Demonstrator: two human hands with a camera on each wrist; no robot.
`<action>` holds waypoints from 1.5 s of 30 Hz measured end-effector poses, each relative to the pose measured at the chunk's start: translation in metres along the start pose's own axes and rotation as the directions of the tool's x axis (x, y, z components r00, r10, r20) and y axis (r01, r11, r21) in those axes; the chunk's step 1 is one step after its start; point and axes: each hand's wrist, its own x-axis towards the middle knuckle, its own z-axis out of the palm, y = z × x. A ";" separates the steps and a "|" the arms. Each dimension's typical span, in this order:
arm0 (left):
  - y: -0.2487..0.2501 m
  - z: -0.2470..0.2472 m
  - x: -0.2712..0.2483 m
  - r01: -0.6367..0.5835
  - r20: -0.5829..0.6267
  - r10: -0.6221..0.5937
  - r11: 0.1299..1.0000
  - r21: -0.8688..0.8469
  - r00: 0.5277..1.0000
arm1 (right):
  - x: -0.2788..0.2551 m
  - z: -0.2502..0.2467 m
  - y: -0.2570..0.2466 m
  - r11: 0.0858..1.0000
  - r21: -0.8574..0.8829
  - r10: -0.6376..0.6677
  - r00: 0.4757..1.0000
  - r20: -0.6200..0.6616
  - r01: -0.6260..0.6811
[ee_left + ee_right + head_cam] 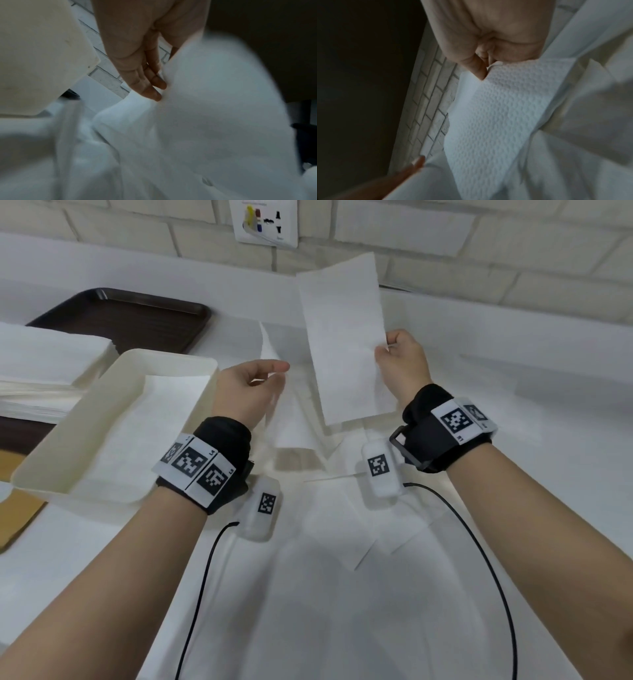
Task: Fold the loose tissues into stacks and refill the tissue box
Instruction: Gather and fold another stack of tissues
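Note:
My right hand point(384, 350) pinches the right edge of a long white embossed tissue point(342, 337) held upright above the table; the wrist view shows the fingers point(481, 70) closed on the tissue point(496, 115). My left hand point(279, 374) holds a second, limp tissue point(270, 345) between thumb and fingers beside the first; its fingers point(154, 88) lie nearly straight against that sheet point(214, 108). A cream open tissue box point(41, 474) stands left of the left wrist, with white tissue lying flat inside. Loose tissues point(342, 515) are spread on the table under both hands.
A stack of white tissues point(44, 354) lies at the far left, partly on a dark brown tray point(137, 313). A white brick wall with a socket plate point(263, 222) closes the back. Black cables run from both wrist cameras toward me.

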 end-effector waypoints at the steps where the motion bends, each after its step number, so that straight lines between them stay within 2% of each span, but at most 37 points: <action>1: 0.000 0.000 0.000 0.008 -0.020 -0.008 1.000 -0.009 1.000 | -0.002 -0.001 -0.002 0.995 0.078 0.053 0.998 0.024 -0.054; 4: 0.001 0.000 0.001 0.036 -0.037 -0.038 0.998 -0.044 0.999 | -0.009 0.001 -0.007 0.898 0.377 0.172 0.970 0.173 -0.227; 6: 0.002 0.001 0.001 0.064 -0.001 -0.064 0.992 -0.108 0.998 | -0.014 0.006 -0.008 0.831 0.453 0.231 0.942 0.245 -0.322; 10: 0.004 0.011 -0.004 0.041 0.072 -0.030 0.984 -0.171 0.997 | -0.025 0.017 -0.005 0.798 0.342 0.370 0.851 0.374 -0.497; 13: 0.001 0.020 -0.006 0.096 0.110 -0.074 0.974 -0.205 0.991 | -0.030 0.023 0.000 0.783 0.276 0.397 0.789 0.469 -0.558; 16: 0.004 0.027 -0.014 0.141 0.160 -0.103 0.958 -0.248 0.982 | -0.035 0.025 0.003 0.783 0.305 0.359 0.795 0.489 -0.542; 19: 0.006 0.030 -0.015 0.241 0.181 -0.187 0.904 -0.352 0.966 | -0.038 0.025 0.008 0.840 0.305 0.298 0.851 0.433 -0.449; 21: 0.002 0.029 -0.009 0.295 0.137 -0.261 0.867 -0.401 0.955 | -0.038 0.022 0.010 0.891 0.270 0.251 0.891 0.378 -0.365; 23: -0.001 0.027 -0.002 0.288 0.054 -0.287 0.895 -0.339 0.956 | -0.038 0.019 0.009 0.922 0.229 0.220 0.911 0.348 -0.311; 25: 0.000 0.025 -0.004 0.223 -0.015 -0.233 0.948 -0.228 0.972 | -0.038 0.017 0.007 0.935 0.194 0.211 0.905 0.369 -0.297; 27: -0.002 0.024 -0.007 0.163 -0.060 -0.181 0.960 -0.225 0.982 | -0.038 0.019 0.005 0.930 0.169 0.230 0.875 0.425 -0.327; 30: -0.006 0.022 -0.009 0.148 -0.098 -0.174 0.961 -0.234 0.980 | -0.041 0.025 0.004 0.915 0.146 0.274 0.844 0.461 -0.377; 33: -0.011 0.017 -0.010 0.156 -0.101 -0.167 0.981 -0.112 0.981 | -0.042 0.030 0.002 0.883 0.194 0.313 0.844 0.435 -0.428; 36: -0.016 0.011 -0.013 0.108 -0.067 -0.107 0.994 0.008 0.992 | -0.041 0.036 0.002 0.857 0.232 0.341 0.843 0.415 -0.460; 41: -0.018 0.004 -0.016 0.068 -0.076 -0.072 0.996 -0.056 0.995 | -0.042 0.043 0.001 0.840 0.257 0.349 0.839 0.418 -0.478; 45: -0.019 0.006 -0.015 0.154 -0.065 -0.159 0.985 -0.073 0.985 | -0.046 0.046 -0.001 0.909 0.095 0.312 0.815 0.488 -0.405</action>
